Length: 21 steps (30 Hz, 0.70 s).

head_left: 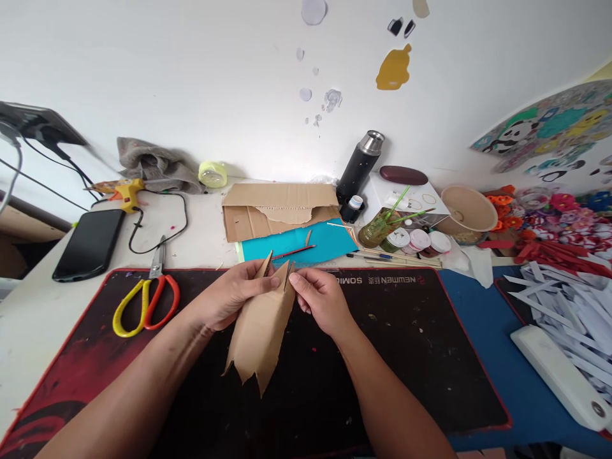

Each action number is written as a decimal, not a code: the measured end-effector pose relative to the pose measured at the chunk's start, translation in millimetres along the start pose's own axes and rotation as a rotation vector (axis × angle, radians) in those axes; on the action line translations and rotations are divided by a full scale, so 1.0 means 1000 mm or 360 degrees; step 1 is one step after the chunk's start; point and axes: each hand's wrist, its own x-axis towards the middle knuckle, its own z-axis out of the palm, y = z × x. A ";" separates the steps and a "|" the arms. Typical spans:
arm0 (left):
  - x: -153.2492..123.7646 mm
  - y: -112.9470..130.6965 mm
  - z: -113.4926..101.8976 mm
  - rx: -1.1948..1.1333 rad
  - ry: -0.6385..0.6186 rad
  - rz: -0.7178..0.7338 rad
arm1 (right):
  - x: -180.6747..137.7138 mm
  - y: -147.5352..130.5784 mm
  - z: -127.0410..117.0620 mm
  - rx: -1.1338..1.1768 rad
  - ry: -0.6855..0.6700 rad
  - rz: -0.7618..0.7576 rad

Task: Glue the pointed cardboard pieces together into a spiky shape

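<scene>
A folded piece of brown cardboard [261, 325] with jagged, pointed ends is held up above the dark desk mat [396, 363]. My left hand [234, 292] is closed around its far left part, the thumb lying on the top face. With thumb and fingers, my right hand [321, 298] pinches the far right corner near a pointed flap. The fingers under the cardboard are hidden. To the left of my left hand, scissors [146, 303] with one yellow and one red handle lie across the mat's edge.
Behind the mat lie a cut cardboard box [282, 194], a blue sheet [296, 248] and a pencil [291, 252]. A black thermos [359, 167], a jar with brushes [375, 229] and paint pots [419, 240] stand right of them. Leftward are a phone [88, 244] and a glue gun [128, 194].
</scene>
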 end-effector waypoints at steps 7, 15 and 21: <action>-0.003 0.002 0.001 0.0024 0.0002 -0.0037 | -0.003 0.000 -0.001 -0.0038 -0.0009 -0.0024; -0.001 -0.001 0.000 -0.0033 -0.0114 -0.0091 | -0.002 0.001 0.001 0.0110 -0.0066 0.0112; -0.002 -0.003 -0.001 -0.0083 -0.0191 -0.0121 | -0.002 -0.002 0.004 0.0252 -0.0122 0.0173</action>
